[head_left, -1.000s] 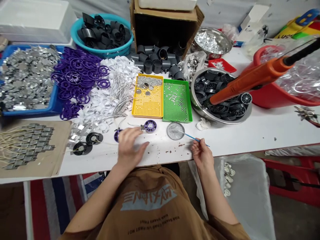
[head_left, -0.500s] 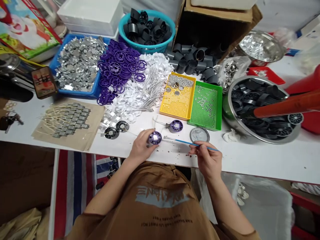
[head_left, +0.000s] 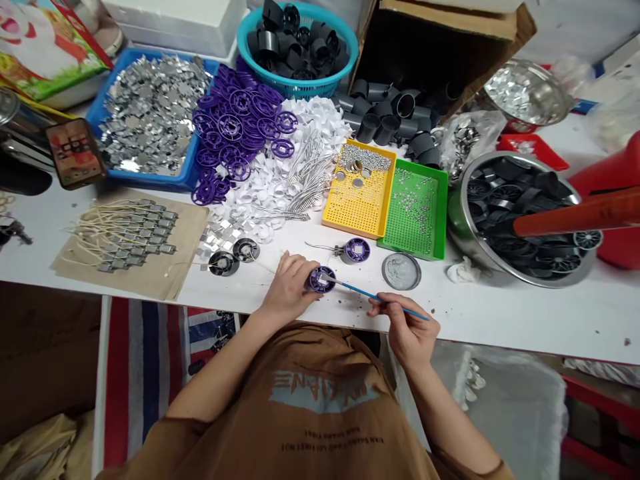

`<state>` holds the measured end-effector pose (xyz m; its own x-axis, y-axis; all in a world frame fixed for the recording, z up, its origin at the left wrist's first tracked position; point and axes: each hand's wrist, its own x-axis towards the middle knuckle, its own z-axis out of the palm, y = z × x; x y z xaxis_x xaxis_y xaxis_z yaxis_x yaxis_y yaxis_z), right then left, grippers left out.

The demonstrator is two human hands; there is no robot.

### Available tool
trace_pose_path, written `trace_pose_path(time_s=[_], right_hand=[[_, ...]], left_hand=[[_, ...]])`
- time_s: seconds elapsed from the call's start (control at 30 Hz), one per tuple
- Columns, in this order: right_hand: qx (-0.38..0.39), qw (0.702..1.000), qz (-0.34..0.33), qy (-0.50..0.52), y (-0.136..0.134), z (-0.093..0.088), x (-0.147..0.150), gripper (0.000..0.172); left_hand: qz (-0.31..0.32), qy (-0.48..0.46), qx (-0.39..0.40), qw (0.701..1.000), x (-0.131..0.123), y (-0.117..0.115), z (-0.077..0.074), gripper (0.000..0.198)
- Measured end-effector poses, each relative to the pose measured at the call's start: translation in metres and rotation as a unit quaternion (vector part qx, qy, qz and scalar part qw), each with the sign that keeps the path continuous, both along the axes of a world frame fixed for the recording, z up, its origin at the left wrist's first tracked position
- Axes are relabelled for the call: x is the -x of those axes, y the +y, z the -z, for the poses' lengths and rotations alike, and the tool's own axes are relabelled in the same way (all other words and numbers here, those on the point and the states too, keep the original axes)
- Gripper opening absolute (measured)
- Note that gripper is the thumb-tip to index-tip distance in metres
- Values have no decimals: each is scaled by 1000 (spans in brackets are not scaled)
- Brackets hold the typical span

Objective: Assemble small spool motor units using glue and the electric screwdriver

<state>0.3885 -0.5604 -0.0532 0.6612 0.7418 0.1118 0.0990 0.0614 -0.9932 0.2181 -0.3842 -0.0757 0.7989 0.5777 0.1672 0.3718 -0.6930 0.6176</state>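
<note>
The left hand (head_left: 287, 290) is closing its fingers firmly around a purple wheel (head_left: 322, 280) at the lower middle of the worktop (head_left: 525, 320), while the right hand (head_left: 407, 331) is pinching a thin blue brush (head_left: 373, 298) and steadily bringing its tip onto the wheel.

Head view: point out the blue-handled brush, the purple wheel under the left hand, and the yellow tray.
Blue-handled brush (head_left: 357, 291), head view, on the handle.
Purple plastic wheel (head_left: 323, 289), head view, on the rim.
Yellow perforated tray (head_left: 350, 229), head view, on the front rim.
</note>
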Motion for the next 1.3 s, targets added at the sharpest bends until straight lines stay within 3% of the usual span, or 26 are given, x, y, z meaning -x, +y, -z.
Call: trace_pose_path(time_s=[0.1,0.27,0.37,0.67,0.93,1.3], right_hand=[[7,1000,-1,-16,-1,-1,0,17],[29,999,14,-1,0,0,-5,15],[29,999,18,3,1,0,-8,16],[70,996,-44,-30,7,-5,-25,16],[91,987,-104,-77,16,-23,-40,15],[120,989,-56,-64,22,-26,-36,19]], left_hand=[[-37,-20,-1,999,-9,-9,8,46],[-24,-19,19,999,-16,-14,9,59],[-28,-20,17,999,-17,-14,9,56],[-42,-46,-6,998,-20,-16,12,53],[-47,-40,-17,998,-20,-16,14,50],[-49,-36,-19,998,-19,-16,15,52]])
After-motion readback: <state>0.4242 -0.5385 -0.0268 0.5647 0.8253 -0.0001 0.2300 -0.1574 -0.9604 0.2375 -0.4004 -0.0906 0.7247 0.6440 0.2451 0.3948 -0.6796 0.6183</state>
